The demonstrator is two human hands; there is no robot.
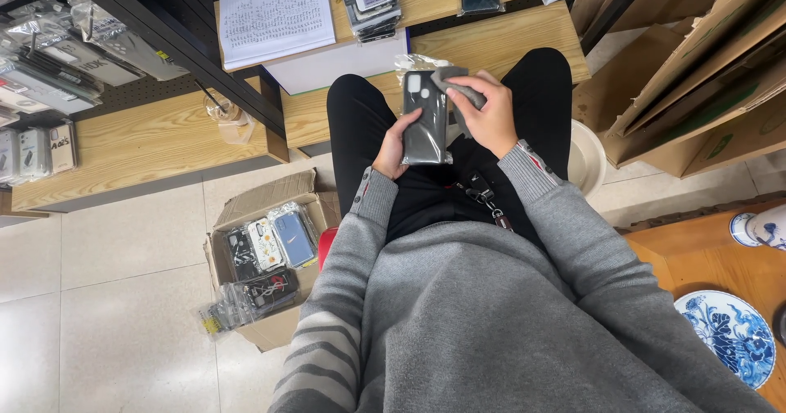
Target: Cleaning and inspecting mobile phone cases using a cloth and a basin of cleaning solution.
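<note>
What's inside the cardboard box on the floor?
The cardboard box holds phone cases in clear wrappers, blue, white and dark ones, some spilling over its front edge. Whatever lies beneath them is covered.

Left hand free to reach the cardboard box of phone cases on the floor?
Probably not right now: the left hand is holding the dark phone case. The path down to the cardboard box looks open otherwise.

An open brown cardboard box (246,216) on the floor, near left, holds clear-bagged phone cases (270,253). More clear packets (49,69) hang far left. Flattened brown cartons (696,85) lean far right.
</note>
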